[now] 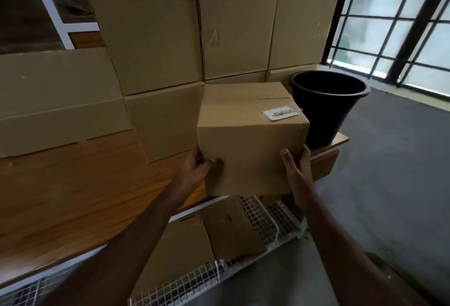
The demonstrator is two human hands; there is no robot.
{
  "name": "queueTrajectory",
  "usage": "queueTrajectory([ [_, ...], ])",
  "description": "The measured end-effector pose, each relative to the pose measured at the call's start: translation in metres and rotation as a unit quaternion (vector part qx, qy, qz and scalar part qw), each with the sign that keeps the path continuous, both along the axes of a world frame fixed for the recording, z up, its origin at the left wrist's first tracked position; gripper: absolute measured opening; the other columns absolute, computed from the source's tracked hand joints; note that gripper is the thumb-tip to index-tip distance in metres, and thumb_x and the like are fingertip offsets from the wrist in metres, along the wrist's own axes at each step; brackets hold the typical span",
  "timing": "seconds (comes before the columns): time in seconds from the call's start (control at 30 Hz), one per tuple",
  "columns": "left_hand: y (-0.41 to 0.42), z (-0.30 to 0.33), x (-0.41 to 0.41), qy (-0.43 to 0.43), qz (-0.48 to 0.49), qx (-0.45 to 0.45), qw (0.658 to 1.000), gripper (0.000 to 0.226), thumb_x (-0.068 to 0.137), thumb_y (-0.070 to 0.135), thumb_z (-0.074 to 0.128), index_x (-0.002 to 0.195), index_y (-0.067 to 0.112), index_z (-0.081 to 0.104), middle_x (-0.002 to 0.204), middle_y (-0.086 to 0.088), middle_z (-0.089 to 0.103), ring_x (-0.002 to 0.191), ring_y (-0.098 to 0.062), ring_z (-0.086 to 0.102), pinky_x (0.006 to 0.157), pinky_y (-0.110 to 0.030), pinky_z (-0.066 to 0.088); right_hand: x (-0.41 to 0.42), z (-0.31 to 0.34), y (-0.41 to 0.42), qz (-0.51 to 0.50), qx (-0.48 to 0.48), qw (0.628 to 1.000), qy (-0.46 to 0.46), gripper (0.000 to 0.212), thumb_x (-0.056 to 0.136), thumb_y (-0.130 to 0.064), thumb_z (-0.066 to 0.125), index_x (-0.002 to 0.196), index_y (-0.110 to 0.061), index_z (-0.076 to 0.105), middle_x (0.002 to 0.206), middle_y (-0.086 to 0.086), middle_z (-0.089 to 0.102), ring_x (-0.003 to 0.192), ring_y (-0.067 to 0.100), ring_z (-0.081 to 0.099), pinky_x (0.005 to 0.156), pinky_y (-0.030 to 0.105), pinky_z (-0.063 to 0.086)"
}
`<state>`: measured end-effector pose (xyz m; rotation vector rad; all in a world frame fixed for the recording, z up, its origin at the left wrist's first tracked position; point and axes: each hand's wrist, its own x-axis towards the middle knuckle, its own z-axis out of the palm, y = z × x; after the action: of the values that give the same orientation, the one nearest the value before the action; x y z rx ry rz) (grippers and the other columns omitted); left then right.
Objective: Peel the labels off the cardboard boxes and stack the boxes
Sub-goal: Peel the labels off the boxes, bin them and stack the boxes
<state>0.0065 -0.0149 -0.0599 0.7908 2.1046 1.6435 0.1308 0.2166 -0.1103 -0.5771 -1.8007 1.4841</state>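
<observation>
A brown cardboard box (250, 140) is held up over the front edge of the wooden table (73, 184), tilted slightly. A white printed label (280, 112) sticks to its top face near the right edge. My left hand (198, 167) grips the box's lower left corner, thumb on the front face. My right hand (298, 162) holds the lower right corner, thumb on the front and fingers round the side. Behind it rises a wall of stacked cardboard boxes (155, 38).
A black plastic bucket (327, 108) stands on the table's right end, just right of the held box. Below the table a white wire-mesh basket (267, 220) holds flattened cardboard (229, 228). A grey floor and barred window (399, 21) lie to the right.
</observation>
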Motion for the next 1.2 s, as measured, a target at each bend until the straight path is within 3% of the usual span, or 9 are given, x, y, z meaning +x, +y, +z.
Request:
queueTrajectory([
  [0.07, -0.014, 0.003, 0.0, -0.01, 0.02, 0.014, 1.0, 0.06, 0.1, 0.023, 0.055, 0.153, 0.026, 0.027, 0.137, 0.009, 0.044, 0.123, -0.008, 0.043, 0.086, -0.02, 0.041, 0.006, 0.0, -0.02, -0.002, 0.019, 1.0, 0.01, 0.07, 0.082, -0.064, 0.055, 0.14, -0.034, 0.03, 0.135, -0.001, 0.047, 0.118, 0.015, 0.052, 0.092, 0.034, 0.05],
  [0.17, -0.045, 0.0, 0.005, 0.002, 0.076, 0.045, 0.996, 0.055, 0.1, 0.015, 0.053, 0.151, 0.019, 0.032, 0.134, 0.006, 0.047, 0.12, -0.011, 0.046, 0.089, -0.025, 0.04, 0.016, 0.001, -0.062, -0.02, 0.039, 0.999, 0.026, 0.064, 0.079, -0.064, 0.054, 0.127, -0.029, 0.033, 0.13, 0.007, 0.044, 0.107, 0.004, 0.051, 0.075, 0.006, 0.047],
  [0.23, -0.072, -0.004, 0.013, 0.023, 0.104, 0.076, 0.991, 0.046, 0.1, 0.013, 0.051, 0.145, 0.017, 0.039, 0.131, 0.007, 0.051, 0.116, -0.006, 0.051, 0.087, -0.018, 0.043, 0.018, 0.003, -0.095, -0.031, 0.061, 0.996, 0.053, 0.063, 0.077, -0.065, 0.056, 0.121, -0.025, 0.034, 0.123, 0.006, 0.041, 0.103, -0.007, 0.047, 0.073, 0.0, 0.042],
  [0.37, -0.134, -0.019, 0.026, 0.012, 0.156, 0.137, 0.978, 0.039, 0.101, 0.018, 0.051, 0.134, 0.034, 0.038, 0.12, 0.029, 0.049, 0.1, 0.023, 0.05, 0.078, -0.002, 0.041, 0.012, -0.012, -0.162, -0.008, 0.075, 0.995, 0.066, 0.065, 0.08, -0.06, 0.059, 0.124, -0.02, 0.034, 0.123, -0.002, 0.034, 0.115, 0.008, 0.043, 0.089, 0.023, 0.048],
  [0.57, -0.234, -0.025, 0.03, 0.0, 0.26, 0.179, 0.949, 0.045, 0.101, 0.023, 0.05, 0.145, 0.023, 0.04, 0.126, 0.016, 0.054, 0.112, 0.004, 0.051, 0.09, -0.022, 0.042, 0.006, -0.019, -0.266, 0.026, 0.106, 0.993, 0.053, 0.059, 0.078, -0.065, 0.061, 0.122, -0.043, 0.029, 0.127, -0.002, 0.037, 0.11, 0.01, 0.049, 0.082, 0.026, 0.049],
  [0.7, -0.3, -0.019, 0.023, 0.005, 0.307, 0.193, 0.932, 0.05, 0.093, 0.037, 0.054, 0.14, 0.021, 0.046, 0.129, 0.005, 0.058, 0.117, -0.012, 0.055, 0.094, -0.031, 0.045, -0.013, -0.023, -0.325, 0.05, 0.141, 0.988, 0.034, 0.079, 0.077, -0.063, 0.06, 0.135, -0.019, 0.029, 0.128, -0.002, 0.036, 0.11, 0.013, 0.049, 0.085, 0.033, 0.049],
  [0.8, -0.349, -0.019, 0.013, -0.012, 0.344, 0.21, 0.915, 0.029, 0.098, 0.031, 0.053, 0.127, 0.032, 0.052, 0.122, 0.007, 0.061, 0.117, -0.016, 0.055, 0.097, -0.036, 0.044, -0.033, -0.019, -0.359, 0.116, 0.165, 0.979, -0.021, 0.086, 0.078, -0.062, 0.058, 0.142, -0.014, 0.026, 0.136, 0.006, 0.035, 0.117, 0.019, 0.047, 0.087, 0.028, 0.047],
  [0.97, -0.411, -0.017, -0.008, -0.053, 0.371, 0.195, 0.907, 0.037, 0.101, 0.038, 0.047, 0.135, 0.025, 0.046, 0.128, 0.0, 0.056, 0.118, -0.021, 0.053, 0.101, -0.043, 0.043, -0.082, -0.009, -0.386, 0.17, 0.195, 0.964, -0.056, 0.078, 0.082, -0.066, 0.058, 0.137, -0.016, 0.035, 0.128, 0.004, 0.05, 0.114, 0.02, 0.054, 0.089, 0.044, 0.054],
  [1.2, -0.409, 0.001, -0.049, -0.104, 0.354, 0.166, 0.915, 0.069, 0.089, 0.066, 0.039, 0.141, 0.019, 0.039, 0.125, 0.001, 0.048, 0.114, -0.022, 0.048, 0.094, -0.041, 0.042, -0.132, 0.005, -0.377, 0.169, 0.215, 0.954, -0.119, 0.038, 0.099, -0.027, 0.053, 0.133, -0.023, 0.037, 0.118, -0.001, 0.06, 0.109, 0.022, 0.062, 0.088, 0.043, 0.055],
])
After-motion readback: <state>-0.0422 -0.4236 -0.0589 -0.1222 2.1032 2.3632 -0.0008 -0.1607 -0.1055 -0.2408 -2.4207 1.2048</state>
